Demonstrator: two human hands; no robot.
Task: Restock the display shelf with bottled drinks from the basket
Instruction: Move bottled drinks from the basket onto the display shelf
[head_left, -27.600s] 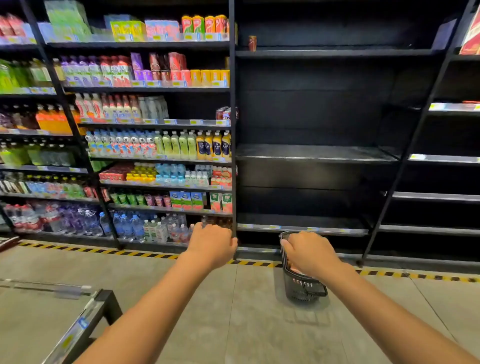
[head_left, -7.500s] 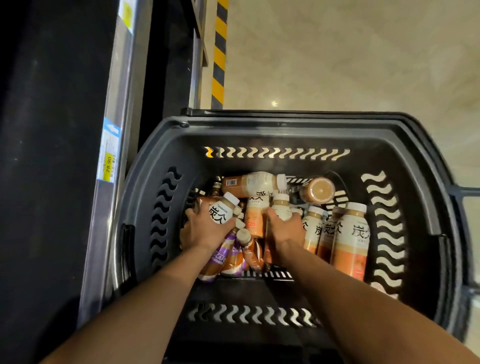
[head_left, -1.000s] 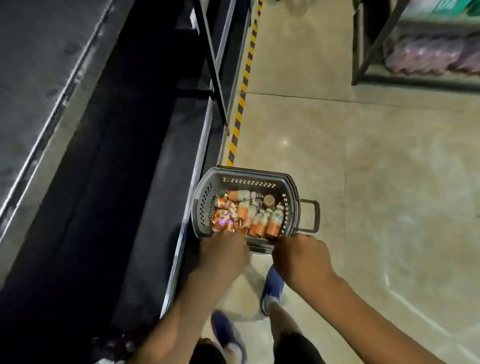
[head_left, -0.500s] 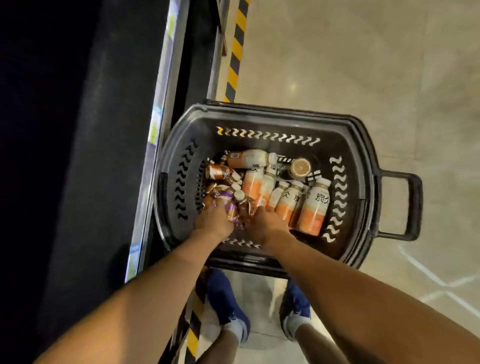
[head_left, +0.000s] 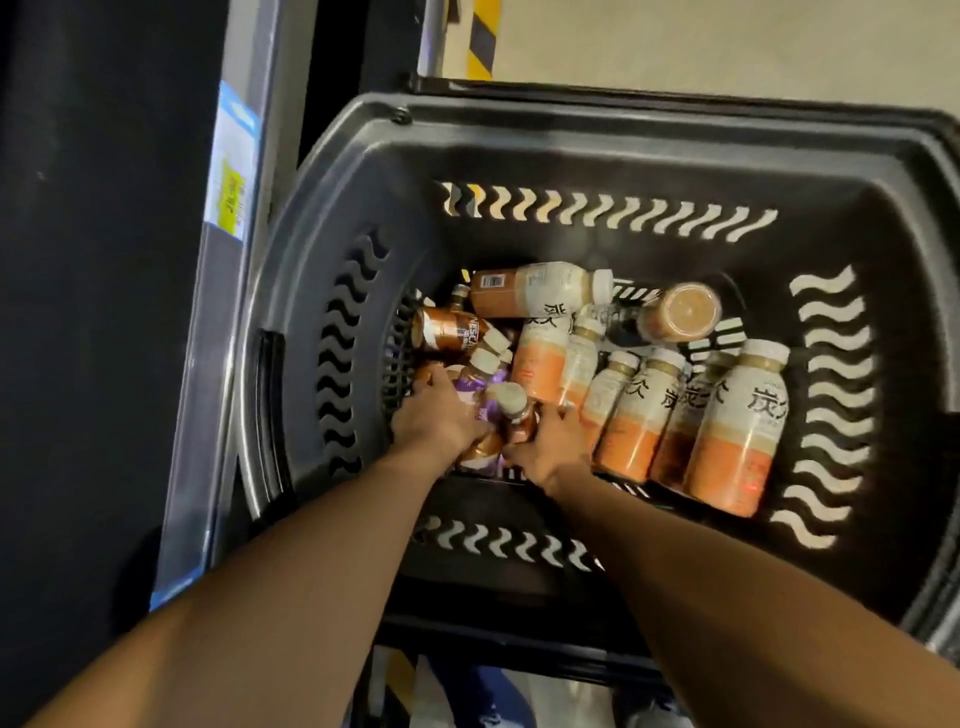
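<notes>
Beside shelf edge (head_left: 228, 291), basket (head_left: 332, 218) bottles (head_left: 737, 431) crowd both hands (head_left: 441, 415).

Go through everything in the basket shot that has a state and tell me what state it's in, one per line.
Basket: on the floor beside the shelf, holding bottles.
Right-hand bottles: standing, leaning, caps on.
Top bottle: lying on its side.
Far bottle: tipped, base facing up.
Purple-label bottles: lying under the hands.
Left hand: down in the basket, on the purple-label bottles.
Right hand: in the basket, touching a small bottle.
</notes>
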